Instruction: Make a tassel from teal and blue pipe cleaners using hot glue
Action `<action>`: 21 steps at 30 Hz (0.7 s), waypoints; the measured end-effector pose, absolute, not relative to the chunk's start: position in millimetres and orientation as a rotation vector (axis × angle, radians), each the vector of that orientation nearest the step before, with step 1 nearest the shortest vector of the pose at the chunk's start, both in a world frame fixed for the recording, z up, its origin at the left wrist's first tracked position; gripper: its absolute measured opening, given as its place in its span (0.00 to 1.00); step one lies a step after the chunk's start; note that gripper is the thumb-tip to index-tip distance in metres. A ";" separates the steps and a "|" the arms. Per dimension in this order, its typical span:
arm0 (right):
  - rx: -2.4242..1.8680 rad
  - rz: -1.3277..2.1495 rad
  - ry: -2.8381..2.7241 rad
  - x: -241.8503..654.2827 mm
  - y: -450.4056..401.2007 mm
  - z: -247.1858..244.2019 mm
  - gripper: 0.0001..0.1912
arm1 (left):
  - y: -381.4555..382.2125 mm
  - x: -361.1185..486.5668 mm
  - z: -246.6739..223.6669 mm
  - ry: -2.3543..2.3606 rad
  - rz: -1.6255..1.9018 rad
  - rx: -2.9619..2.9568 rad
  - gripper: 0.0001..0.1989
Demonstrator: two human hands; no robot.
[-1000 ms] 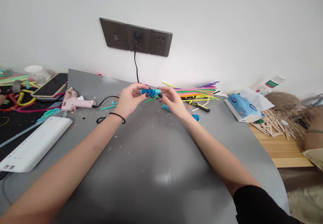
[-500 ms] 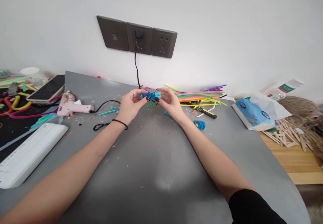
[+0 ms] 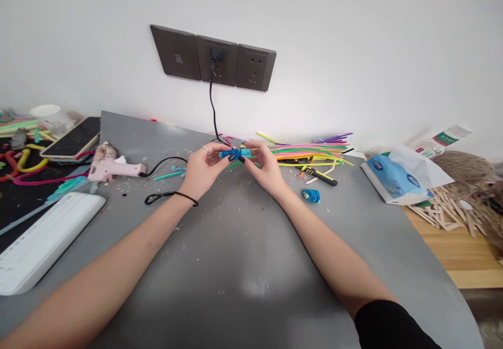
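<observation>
Between my two hands is a small bundle of blue pipe cleaners (image 3: 236, 153), with a darker blue one wound around its middle and left part. My left hand (image 3: 204, 166) pinches the left end between thumb and fingers. On the other side, my right hand (image 3: 265, 165) grips the right part, its thumb near the windings. The bundle is held level above the grey table (image 3: 236, 265). Right of my right wrist lies a small blue coiled piece (image 3: 310, 196). Behind my right hand is a pile of colourful pipe cleaners (image 3: 314, 151).
A pink glue gun (image 3: 118, 167) with a black cord lies at left, near a white power strip (image 3: 51, 239) and a phone (image 3: 74, 138). A yellow-black cutter (image 3: 320, 175), a tissue pack (image 3: 401, 176), wooden sticks (image 3: 444, 210) and twine (image 3: 467, 168) are at right.
Both hands have shifted very slightly downward with the bundle, and the thumbs have moved a little on it. The things on the table have stayed put.
</observation>
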State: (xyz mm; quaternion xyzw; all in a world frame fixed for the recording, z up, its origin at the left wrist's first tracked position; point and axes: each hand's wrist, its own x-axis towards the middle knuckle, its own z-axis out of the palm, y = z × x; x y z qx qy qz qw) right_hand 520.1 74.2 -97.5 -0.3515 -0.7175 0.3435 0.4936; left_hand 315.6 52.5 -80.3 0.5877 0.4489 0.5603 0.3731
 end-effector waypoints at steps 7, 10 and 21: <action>-0.719 0.236 -1.858 524.7 73.3 -89.7 0.10 | 52.7 310.7 -76.7 1.187 1.434 1.515 0.21; -0.739 0.122 -1.906 525.2 74.5 -90.4 0.12 | 53.5 309.4 -77.5 1.173 1.442 1.509 0.20; -0.738 0.069 -1.948 525.9 79.2 -95.9 0.11 | 53.3 310.4 -76.2 1.116 1.424 1.501 0.17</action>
